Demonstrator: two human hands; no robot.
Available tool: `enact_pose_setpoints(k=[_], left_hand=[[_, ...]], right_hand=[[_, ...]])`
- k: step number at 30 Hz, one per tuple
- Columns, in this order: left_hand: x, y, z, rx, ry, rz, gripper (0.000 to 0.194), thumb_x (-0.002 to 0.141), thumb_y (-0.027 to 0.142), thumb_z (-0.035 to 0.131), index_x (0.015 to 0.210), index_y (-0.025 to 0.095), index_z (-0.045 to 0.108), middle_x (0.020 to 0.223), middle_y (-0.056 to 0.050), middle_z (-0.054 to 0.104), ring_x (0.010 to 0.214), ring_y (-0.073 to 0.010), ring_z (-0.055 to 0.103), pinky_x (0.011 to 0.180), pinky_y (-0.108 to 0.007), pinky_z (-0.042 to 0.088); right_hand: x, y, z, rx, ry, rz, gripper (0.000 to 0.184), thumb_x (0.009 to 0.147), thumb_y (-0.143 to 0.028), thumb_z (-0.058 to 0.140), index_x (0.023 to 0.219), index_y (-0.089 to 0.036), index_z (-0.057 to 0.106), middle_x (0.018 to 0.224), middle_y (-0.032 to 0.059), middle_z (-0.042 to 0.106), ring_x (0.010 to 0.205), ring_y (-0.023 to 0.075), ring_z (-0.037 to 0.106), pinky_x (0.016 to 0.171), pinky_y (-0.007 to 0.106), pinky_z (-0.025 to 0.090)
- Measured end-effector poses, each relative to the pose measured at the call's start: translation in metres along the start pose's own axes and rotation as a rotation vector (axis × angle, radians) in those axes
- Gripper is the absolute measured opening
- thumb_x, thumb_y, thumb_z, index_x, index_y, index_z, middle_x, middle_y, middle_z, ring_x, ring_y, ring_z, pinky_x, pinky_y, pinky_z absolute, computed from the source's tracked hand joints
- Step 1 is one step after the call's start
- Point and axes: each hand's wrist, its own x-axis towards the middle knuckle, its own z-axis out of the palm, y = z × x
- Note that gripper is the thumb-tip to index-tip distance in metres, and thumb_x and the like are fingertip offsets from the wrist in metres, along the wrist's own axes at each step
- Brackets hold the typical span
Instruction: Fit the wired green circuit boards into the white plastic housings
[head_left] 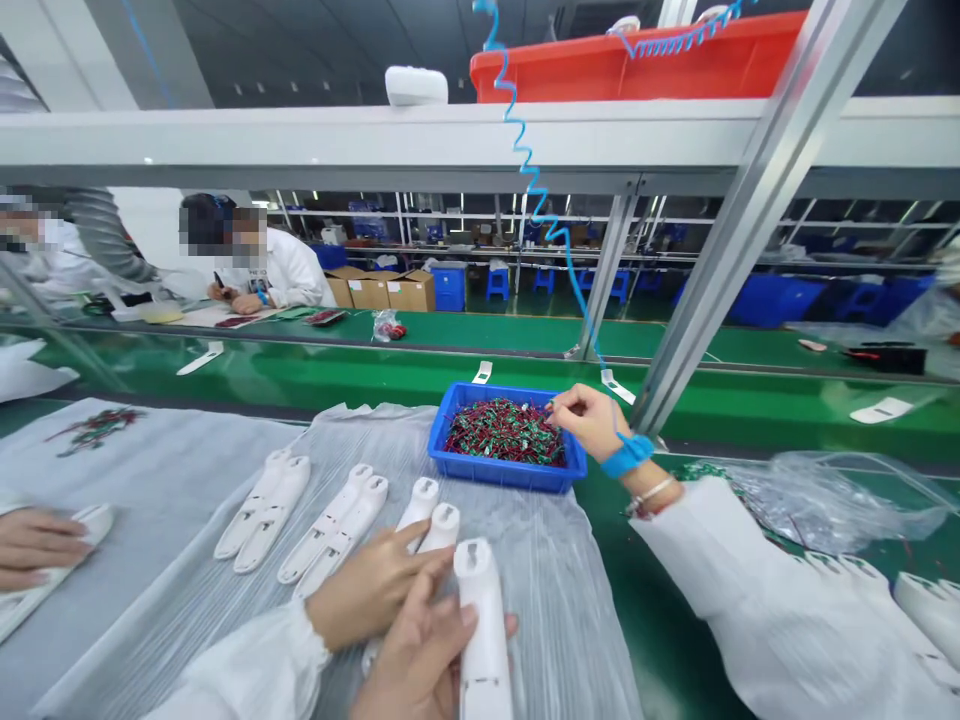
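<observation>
In my left hand (424, 650) I hold a long white plastic housing (484, 620), thumb on its near face and fingers showing round the far side. My right hand (592, 425), with a blue band at the wrist, is at the right rim of a blue bin (506, 474). Its thumb and fingertips pinch a small wire. Short red and green wires (502, 430) fill the bin. Another person's hand (375, 585) reaches in from the left over two more white housings (444, 525), just beside my left hand.
Paired white housings (274, 510) lie on the grey sheet (555, 580). At far left another hand (37, 550) rests on a housing, near loose wires (97, 430). A metal post (742, 240) and clear plastic bags (832, 490) stand right. A person (285, 265) works beyond the green belt.
</observation>
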Motion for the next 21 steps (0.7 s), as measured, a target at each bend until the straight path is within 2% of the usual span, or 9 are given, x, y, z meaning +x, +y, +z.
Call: enact_pose_setpoints(k=[2, 4, 6, 8, 11, 15, 18, 21], left_hand=[[0.003, -0.002, 0.005, -0.019, 0.003, -0.014, 0.007, 0.066, 0.025, 0.063, 0.062, 0.021, 0.06, 0.077, -0.008, 0.071, 0.118, -0.0313, 0.051, 0.081, -0.038, 0.049], [0.0, -0.006, 0.014, -0.039, -0.002, -0.042, 0.008, 0.065, 0.024, 0.067, 0.069, 0.023, 0.061, 0.08, -0.008, 0.071, 0.114, -0.0305, 0.054, 0.08, -0.039, 0.05], [-0.007, -0.009, 0.026, -0.054, -0.022, -0.072, 0.023, 0.064, 0.023, 0.07, 0.085, 0.023, 0.06, 0.084, -0.007, 0.072, 0.105, -0.0295, 0.06, 0.077, -0.039, 0.051], [-0.013, -0.009, 0.036, -0.068, -0.07, -0.088, 0.039, 0.065, 0.024, 0.072, 0.1, 0.024, 0.054, 0.086, -0.006, 0.072, 0.095, -0.0273, 0.065, 0.075, -0.037, 0.051], [-0.02, -0.004, 0.043, -0.057, -0.133, -0.074, 0.041, 0.071, 0.027, 0.069, 0.106, 0.023, 0.047, 0.088, -0.006, 0.072, 0.082, -0.022, 0.068, 0.068, -0.03, 0.05], [-0.025, 0.0, 0.04, 0.028, -0.148, -0.037, 0.036, 0.076, 0.027, 0.064, 0.106, 0.023, 0.044, 0.089, -0.005, 0.071, 0.065, -0.015, 0.064, 0.059, -0.026, 0.046], [-0.029, -0.002, 0.036, 0.139, -0.156, 0.013, 0.033, 0.078, 0.027, 0.062, 0.105, 0.022, 0.045, 0.09, -0.005, 0.071, 0.062, -0.0129, 0.063, 0.06, -0.024, 0.047], [-0.033, -0.007, 0.035, 0.23, -0.171, 0.084, 0.032, 0.079, 0.029, 0.06, 0.107, 0.022, 0.046, 0.094, -0.006, 0.07, 0.069, -0.0149, 0.065, 0.061, -0.024, 0.049]], right_hand=[[-0.023, -0.024, -0.013, 0.122, -0.018, -0.016, 0.012, 0.08, -0.028, 0.05, 0.079, -0.016, 0.05, 0.08, 0.0054, 0.067, 0.066, 0.0135, 0.066, 0.06, 0.026, 0.055], [-0.049, -0.051, -0.027, 0.256, -0.034, -0.05, 0.019, 0.079, -0.028, 0.054, 0.094, -0.017, 0.052, 0.081, 0.0029, 0.068, 0.064, 0.0127, 0.066, 0.059, 0.025, 0.056], [-0.072, -0.076, -0.039, 0.271, -0.039, -0.127, 0.02, 0.079, -0.023, 0.058, 0.099, -0.02, 0.058, 0.081, 0.0016, 0.069, 0.066, 0.0128, 0.067, 0.06, 0.024, 0.056], [-0.089, -0.091, -0.046, 0.156, -0.034, -0.225, 0.015, 0.078, -0.017, 0.059, 0.091, -0.022, 0.064, 0.08, 0.0007, 0.071, 0.07, 0.0132, 0.067, 0.063, 0.024, 0.056], [-0.102, -0.098, -0.047, 0.024, -0.012, -0.312, 0.015, 0.077, -0.016, 0.06, 0.09, -0.023, 0.064, 0.079, -0.0006, 0.071, 0.069, 0.0131, 0.067, 0.062, 0.023, 0.055], [-0.107, -0.097, -0.04, -0.03, -0.017, -0.397, 0.015, 0.077, -0.014, 0.06, 0.091, -0.023, 0.061, 0.08, -0.0007, 0.071, 0.07, 0.0126, 0.067, 0.063, 0.022, 0.055], [-0.108, -0.1, -0.03, -0.022, -0.052, -0.502, 0.017, 0.079, -0.011, 0.057, 0.093, -0.021, 0.06, 0.085, 0.0014, 0.07, 0.077, 0.0131, 0.065, 0.07, 0.025, 0.054], [-0.111, -0.105, -0.023, -0.007, -0.007, -0.591, 0.017, 0.08, -0.008, 0.056, 0.093, -0.018, 0.061, 0.084, 0.0048, 0.067, 0.079, 0.0152, 0.061, 0.07, 0.03, 0.053]])
